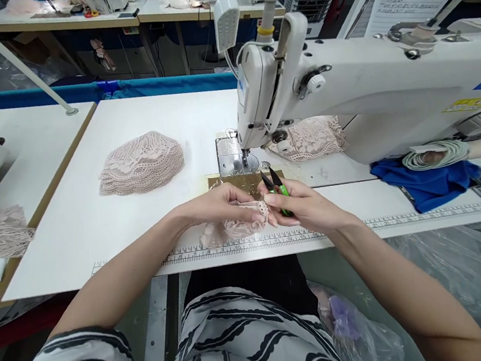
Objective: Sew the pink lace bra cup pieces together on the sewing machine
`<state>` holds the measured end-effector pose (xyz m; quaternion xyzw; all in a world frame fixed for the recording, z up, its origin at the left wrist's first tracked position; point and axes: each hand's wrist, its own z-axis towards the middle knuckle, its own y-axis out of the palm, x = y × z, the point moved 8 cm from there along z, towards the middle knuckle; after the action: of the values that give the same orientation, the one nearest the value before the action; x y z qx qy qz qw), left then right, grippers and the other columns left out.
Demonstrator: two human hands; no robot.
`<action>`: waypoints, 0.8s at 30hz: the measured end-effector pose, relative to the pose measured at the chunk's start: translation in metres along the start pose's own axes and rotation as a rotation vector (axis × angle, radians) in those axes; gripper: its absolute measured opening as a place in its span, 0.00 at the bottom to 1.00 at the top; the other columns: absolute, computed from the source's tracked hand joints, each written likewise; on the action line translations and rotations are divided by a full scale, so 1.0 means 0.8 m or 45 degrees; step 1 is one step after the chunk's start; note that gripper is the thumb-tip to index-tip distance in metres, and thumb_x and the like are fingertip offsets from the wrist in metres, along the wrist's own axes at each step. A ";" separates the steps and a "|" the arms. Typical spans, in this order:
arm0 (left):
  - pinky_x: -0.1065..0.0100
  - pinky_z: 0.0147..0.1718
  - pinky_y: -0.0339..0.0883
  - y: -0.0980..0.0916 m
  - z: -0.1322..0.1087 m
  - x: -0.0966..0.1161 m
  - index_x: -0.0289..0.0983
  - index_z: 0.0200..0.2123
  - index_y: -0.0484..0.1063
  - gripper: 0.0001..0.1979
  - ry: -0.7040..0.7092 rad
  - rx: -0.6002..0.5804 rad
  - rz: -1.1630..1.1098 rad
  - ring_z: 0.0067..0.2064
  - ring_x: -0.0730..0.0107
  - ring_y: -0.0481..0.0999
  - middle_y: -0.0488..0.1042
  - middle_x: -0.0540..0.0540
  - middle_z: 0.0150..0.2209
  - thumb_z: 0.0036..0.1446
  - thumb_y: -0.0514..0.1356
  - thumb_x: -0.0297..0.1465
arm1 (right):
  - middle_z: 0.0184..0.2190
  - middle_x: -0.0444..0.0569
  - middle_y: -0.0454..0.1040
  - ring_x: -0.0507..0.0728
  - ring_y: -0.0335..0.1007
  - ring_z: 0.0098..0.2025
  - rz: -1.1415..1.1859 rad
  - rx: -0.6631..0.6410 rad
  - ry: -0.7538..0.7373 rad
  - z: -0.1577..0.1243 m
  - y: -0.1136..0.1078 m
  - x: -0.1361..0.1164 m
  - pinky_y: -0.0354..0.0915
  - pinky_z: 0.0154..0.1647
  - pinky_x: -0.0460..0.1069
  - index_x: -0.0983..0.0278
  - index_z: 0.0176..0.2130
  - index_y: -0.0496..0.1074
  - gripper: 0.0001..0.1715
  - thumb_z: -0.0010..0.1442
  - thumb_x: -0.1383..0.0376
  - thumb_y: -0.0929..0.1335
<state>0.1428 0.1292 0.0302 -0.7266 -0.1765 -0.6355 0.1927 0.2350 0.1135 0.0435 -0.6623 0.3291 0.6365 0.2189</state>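
Observation:
My left hand (228, 205) is closed on a pale pink lace piece (243, 226), which it holds just above the front edge of the white table. Thread snips (280, 190) with black blades and green handles are gripped in my right hand (299, 203), the blades pointing up and away from me. Fingertips of my right hand are right at the lace's right end; whether they pinch it I cannot tell. Behind both hands stands the needle and presser foot (245, 159) of a white sewing machine (319, 73).
A stack of lace pieces (143, 162) lies left of the needle, and more lace (316, 137) sits under the machine arm. A blue cloth (427, 179) and a rolled pale green strip (435, 154) lie at right. A printed ruler (214, 253) runs along the front edge.

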 end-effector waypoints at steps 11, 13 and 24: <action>0.72 0.21 0.58 0.007 0.004 -0.029 0.35 0.27 0.76 0.16 -0.125 -0.136 0.023 0.23 0.77 0.64 0.67 0.52 0.22 0.52 0.70 0.43 | 0.30 0.41 0.64 0.51 0.54 0.27 -1.020 0.062 -0.018 0.000 -0.017 -0.019 0.50 0.28 0.47 0.61 0.40 0.64 0.09 0.71 0.59 0.62; 0.72 0.20 0.60 0.006 0.003 -0.031 0.36 0.26 0.76 0.17 -0.126 -0.172 0.017 0.21 0.76 0.64 0.66 0.53 0.20 0.51 0.71 0.43 | 0.30 0.42 0.66 0.52 0.56 0.28 -1.082 0.027 -0.016 0.004 -0.019 -0.021 0.51 0.29 0.48 0.61 0.40 0.65 0.08 0.71 0.59 0.62; 0.70 0.32 0.63 -0.006 0.000 -0.012 0.38 0.38 0.80 0.15 -0.050 -0.063 0.062 0.33 0.73 0.71 0.74 0.49 0.33 0.57 0.67 0.44 | 0.30 0.43 0.66 0.52 0.60 0.29 -0.721 0.333 -0.210 -0.004 -0.035 -0.031 0.56 0.30 0.49 0.60 0.38 0.64 0.12 0.69 0.56 0.66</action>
<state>0.1391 0.1333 0.0212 -0.7475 -0.1467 -0.6203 0.1868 0.2575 0.1345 0.0643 -0.6399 0.1919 0.5543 0.4965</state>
